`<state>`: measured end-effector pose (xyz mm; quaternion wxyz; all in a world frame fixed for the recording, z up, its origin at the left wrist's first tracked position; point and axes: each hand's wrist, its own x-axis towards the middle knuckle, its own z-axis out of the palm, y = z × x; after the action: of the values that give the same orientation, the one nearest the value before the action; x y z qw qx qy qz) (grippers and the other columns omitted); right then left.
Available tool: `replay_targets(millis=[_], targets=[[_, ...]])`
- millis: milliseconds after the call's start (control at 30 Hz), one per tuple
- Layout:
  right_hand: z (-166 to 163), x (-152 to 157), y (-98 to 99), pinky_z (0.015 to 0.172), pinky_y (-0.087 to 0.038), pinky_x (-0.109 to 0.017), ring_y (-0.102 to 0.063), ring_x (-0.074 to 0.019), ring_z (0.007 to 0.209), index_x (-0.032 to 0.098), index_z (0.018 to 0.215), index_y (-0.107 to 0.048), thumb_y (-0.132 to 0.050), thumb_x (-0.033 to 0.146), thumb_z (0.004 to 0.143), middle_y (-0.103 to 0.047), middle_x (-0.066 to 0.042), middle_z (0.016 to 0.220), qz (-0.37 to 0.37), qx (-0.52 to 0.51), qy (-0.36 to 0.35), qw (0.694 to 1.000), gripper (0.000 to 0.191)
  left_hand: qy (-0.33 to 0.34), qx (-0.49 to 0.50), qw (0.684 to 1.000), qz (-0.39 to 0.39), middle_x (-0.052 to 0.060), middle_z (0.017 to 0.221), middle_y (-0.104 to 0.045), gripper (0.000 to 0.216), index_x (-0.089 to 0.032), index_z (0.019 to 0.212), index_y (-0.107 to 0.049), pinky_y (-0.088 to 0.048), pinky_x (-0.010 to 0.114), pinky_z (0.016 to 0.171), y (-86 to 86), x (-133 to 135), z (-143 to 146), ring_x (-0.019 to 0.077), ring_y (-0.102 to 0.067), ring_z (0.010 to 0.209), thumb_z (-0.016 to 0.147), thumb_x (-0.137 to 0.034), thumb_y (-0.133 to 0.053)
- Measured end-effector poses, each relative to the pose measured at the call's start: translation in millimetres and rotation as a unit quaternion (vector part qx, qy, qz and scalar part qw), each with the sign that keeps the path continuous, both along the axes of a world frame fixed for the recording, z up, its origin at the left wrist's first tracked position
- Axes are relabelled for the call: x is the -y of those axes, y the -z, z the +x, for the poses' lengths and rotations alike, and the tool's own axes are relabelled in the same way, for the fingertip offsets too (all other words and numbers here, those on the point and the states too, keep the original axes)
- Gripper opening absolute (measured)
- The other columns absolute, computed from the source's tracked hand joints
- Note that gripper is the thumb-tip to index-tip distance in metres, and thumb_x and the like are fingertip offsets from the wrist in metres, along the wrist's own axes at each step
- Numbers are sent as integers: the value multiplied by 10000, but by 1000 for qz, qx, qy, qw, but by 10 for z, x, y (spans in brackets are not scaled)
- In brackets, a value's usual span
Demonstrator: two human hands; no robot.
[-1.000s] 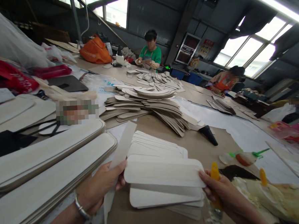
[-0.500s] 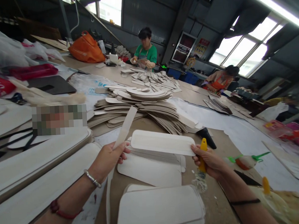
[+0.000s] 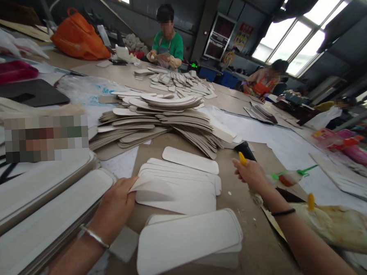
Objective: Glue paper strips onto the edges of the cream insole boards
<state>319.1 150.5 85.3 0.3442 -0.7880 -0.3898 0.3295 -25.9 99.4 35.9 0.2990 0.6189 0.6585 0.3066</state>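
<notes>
My left hand (image 3: 117, 204) is closed on the end of a thin white strip (image 3: 152, 189), which curls over the fanned white panels (image 3: 186, 197). In my right hand (image 3: 254, 174) is a brush with a yellow handle (image 3: 242, 159); its bristle end (image 3: 257, 199) hangs below my wrist, partly hidden. A single white panel (image 3: 191, 159) with rounded corners lies at the far edge of the fan, between my hands and touched by neither. Nearer to me rests a small stack of similar white panels (image 3: 189, 244).
Large piles of grey-white pieces (image 3: 158, 118) stand beyond the panels, and long stacked boards (image 3: 52, 214) lie at left. On the right are a black cone-shaped object (image 3: 245, 150), a bottle with green tips (image 3: 290, 178) and a glue-smeared bag (image 3: 338, 223). A co-worker in green (image 3: 168, 44) sits across the table.
My right hand has let go of the white panel, which now lies on the table, and has kept the brush. My left hand has moved lower left with the strip.
</notes>
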Motion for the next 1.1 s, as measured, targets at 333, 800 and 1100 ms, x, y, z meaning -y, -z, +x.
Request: replay_targets(millis=[333, 800, 1100], targets=[[-842, 1292, -124, 447, -401, -209, -496, -109, 512, 165, 705, -633, -411, 675, 777, -571, -29, 627, 156, -98, -112, 976, 561, -9, 240, 933, -266, -43, 440, -496, 316, -191, 708, -515, -324, 202, 393, 145, 902, 73, 124, -451, 409, 686, -506, -501], [-1521, 1612, 252, 589, -466, -260, -595, -171, 627, 171, 794, -569, -633, 446, 737, -608, -20, 660, 110, -123, -140, 976, 288, -43, 404, 871, -275, -45, 431, -495, 430, -145, 750, -509, -295, 173, 377, 155, 1038, 242, 72, -386, 380, 606, -542, -592], [-1045, 1703, 141, 591, -468, -267, -590, -177, 644, 177, 734, -584, -566, 410, 776, -609, -43, 699, 182, 148, -130, 963, 238, -35, 419, 858, -295, -54, 403, -465, 423, -162, 626, -503, -271, 174, 381, 153, 1079, 202, 68, -346, 386, 561, -560, -631]])
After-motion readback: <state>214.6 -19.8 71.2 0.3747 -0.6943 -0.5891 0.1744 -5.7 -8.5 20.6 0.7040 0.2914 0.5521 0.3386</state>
